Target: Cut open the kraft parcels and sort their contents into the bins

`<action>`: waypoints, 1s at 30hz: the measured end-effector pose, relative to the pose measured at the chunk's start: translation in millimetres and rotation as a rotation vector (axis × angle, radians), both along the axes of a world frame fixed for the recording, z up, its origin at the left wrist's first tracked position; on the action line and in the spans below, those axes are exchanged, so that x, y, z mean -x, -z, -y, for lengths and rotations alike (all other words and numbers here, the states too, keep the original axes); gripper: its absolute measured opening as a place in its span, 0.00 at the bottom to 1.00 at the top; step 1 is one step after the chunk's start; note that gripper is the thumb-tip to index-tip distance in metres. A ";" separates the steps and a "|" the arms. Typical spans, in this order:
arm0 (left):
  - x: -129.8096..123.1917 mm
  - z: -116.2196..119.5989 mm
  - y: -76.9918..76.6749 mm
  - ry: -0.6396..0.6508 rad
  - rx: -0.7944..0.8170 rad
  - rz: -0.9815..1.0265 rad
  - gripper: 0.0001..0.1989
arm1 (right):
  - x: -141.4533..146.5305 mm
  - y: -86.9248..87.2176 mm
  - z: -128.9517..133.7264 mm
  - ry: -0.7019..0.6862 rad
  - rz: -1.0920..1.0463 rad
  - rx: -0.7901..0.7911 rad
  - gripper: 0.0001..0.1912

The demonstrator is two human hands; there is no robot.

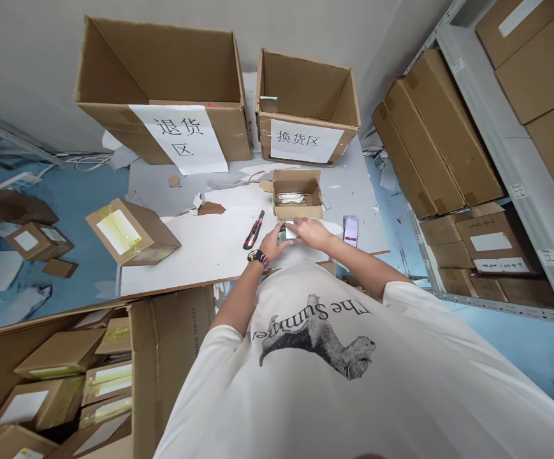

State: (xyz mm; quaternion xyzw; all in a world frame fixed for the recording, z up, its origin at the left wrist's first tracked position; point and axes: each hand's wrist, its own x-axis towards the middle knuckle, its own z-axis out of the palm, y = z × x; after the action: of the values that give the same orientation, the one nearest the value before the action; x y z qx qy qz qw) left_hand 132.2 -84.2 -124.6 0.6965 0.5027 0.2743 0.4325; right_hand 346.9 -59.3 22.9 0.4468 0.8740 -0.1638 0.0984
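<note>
On a white-topped table (pixel 200 248), the left hand (pixel 271 243), with a watch (pixel 258 256) at its wrist, grips a small green-and-white item (pixel 290 234) that the right hand (pixel 311 233) touches, just in front of a small open box (pixel 297 209). A red-and-black knife (pixel 254 231) lies to the left and a phone (pixel 350 231) to the right, while a taped box (pixel 136 234) sits near the table's left edge. Behind stand two large open cartons (pixel 219 137) with paper signs, and boxes fill a shelf (pixel 506 150) at right.
</note>
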 end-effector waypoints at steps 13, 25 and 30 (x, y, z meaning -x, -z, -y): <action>3.4 -10.4 3.0 -0.003 0.017 -0.022 0.47 | 5.0 14.5 -2.4 0.035 -0.069 -0.028 0.36; 6.7 -0.4 0.9 -0.006 0.036 -0.012 0.48 | -27.1 43.1 -17.9 0.631 -0.548 -0.158 0.18; 3.4 7.9 -26.1 -0.105 -0.175 -0.049 0.46 | -21.7 49.6 -8.6 0.495 -0.670 0.009 0.23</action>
State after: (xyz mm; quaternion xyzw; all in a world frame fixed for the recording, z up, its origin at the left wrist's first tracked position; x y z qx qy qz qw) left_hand 128.8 -92.1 -98.5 0.7110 0.5229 0.3222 0.3424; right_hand 368.6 -50.7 -26.7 0.5649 0.7233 -0.3226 -0.2316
